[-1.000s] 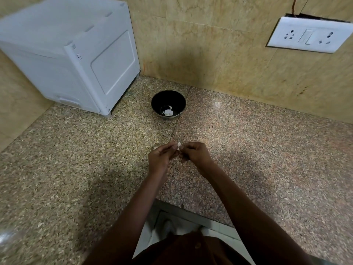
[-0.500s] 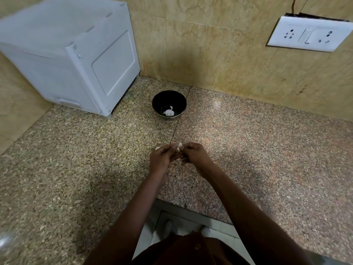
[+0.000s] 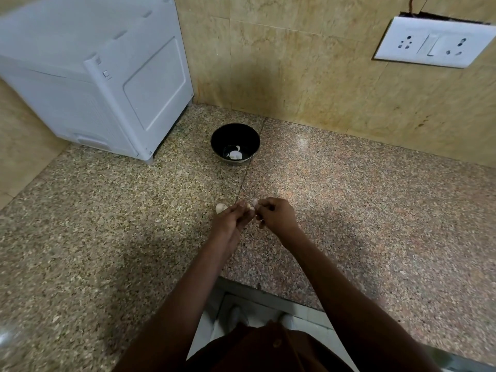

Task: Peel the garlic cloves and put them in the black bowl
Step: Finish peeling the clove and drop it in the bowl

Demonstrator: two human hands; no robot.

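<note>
A small garlic clove is pinched between the fingertips of my left hand and my right hand, just above the granite counter. Only its pale tip shows between the fingers. Another garlic piece lies on the counter, partly hidden behind my left hand. The black bowl stands farther back near the wall, with white peeled cloves in its bottom.
A white appliance fills the back left corner, close to the bowl. A white socket plate is on the tiled wall at the upper right. The counter's front edge runs just below my forearms.
Both hands stay together on the clove with small finger movements. The garlic piece behind my left hand shows more now. The view has shifted slightly.
</note>
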